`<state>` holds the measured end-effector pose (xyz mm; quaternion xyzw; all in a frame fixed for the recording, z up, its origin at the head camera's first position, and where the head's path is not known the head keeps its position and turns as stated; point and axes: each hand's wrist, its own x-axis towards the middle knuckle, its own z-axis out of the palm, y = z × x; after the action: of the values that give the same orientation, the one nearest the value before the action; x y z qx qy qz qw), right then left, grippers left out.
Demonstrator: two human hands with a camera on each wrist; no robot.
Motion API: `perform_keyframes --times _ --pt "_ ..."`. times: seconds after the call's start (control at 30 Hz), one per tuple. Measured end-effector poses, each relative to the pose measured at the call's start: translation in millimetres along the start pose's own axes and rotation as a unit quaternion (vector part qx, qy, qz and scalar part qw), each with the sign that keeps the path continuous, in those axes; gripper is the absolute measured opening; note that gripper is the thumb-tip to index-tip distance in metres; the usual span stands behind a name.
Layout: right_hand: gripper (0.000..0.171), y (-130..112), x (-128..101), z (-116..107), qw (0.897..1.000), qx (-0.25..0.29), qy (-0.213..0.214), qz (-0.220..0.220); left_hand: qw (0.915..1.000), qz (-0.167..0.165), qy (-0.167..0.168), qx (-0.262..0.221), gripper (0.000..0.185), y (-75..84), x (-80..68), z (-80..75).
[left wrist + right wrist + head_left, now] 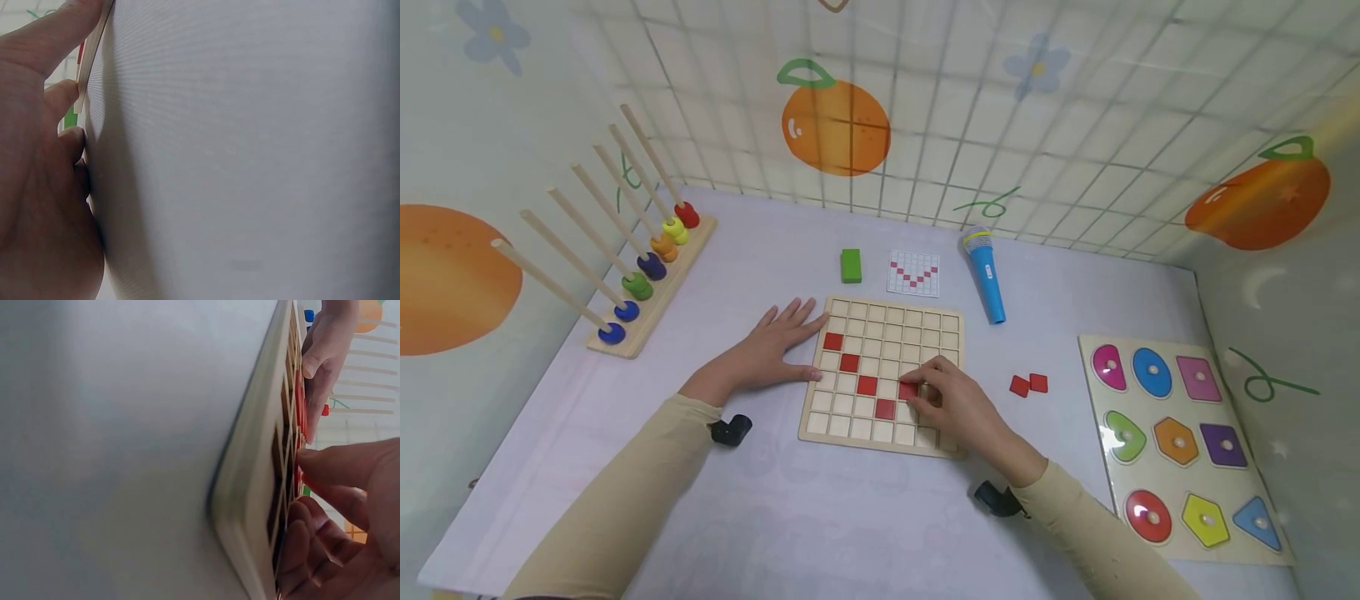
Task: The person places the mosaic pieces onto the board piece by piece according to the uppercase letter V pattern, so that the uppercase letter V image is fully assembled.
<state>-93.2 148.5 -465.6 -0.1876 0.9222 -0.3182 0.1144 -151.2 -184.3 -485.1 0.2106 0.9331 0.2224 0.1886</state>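
A wooden grid board [880, 448] lies flat on the table, with several red square tiles [867, 385] set in a diagonal line of its cells. My right hand [958, 404] is over the board's right half, thumb and fingertips pinching another red tile [907, 390] at a cell up and right of the lowest one. In the right wrist view the thumb [337, 462] is right at the board's surface. My left hand [767, 350] rests with fingers spread, thumb and index fingertip at the board's left edge. Two loose red tiles [1038, 382] lie right of the board.
Behind the board are a green block [851, 266], a small card [913, 273] with a red V pattern, and a blue toy microphone [988, 279]. A peg stand with coloured rings [637, 287] stands at left. A shape puzzle board [1123, 508] lies at right.
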Motion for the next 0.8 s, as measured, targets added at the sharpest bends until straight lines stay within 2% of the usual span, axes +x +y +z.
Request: perform_keyframes --times 0.3,0.53,0.8 --pt "0.034 2.7 -2.6 -1.8 1.0 0.01 -0.003 0.007 1.0 0.0 -0.001 -0.004 0.099 1.3 -0.8 -0.6" --pt "0.029 6.1 -6.0 -5.2 1.0 0.02 0.01 -0.008 0.9999 0.016 0.002 0.001 0.1 -1.6 -1.0 -1.0" --pt "0.032 9.0 -10.7 -10.9 1.0 0.017 0.011 0.006 0.9999 0.015 0.001 0.004 0.1 -3.0 0.0 -0.4"
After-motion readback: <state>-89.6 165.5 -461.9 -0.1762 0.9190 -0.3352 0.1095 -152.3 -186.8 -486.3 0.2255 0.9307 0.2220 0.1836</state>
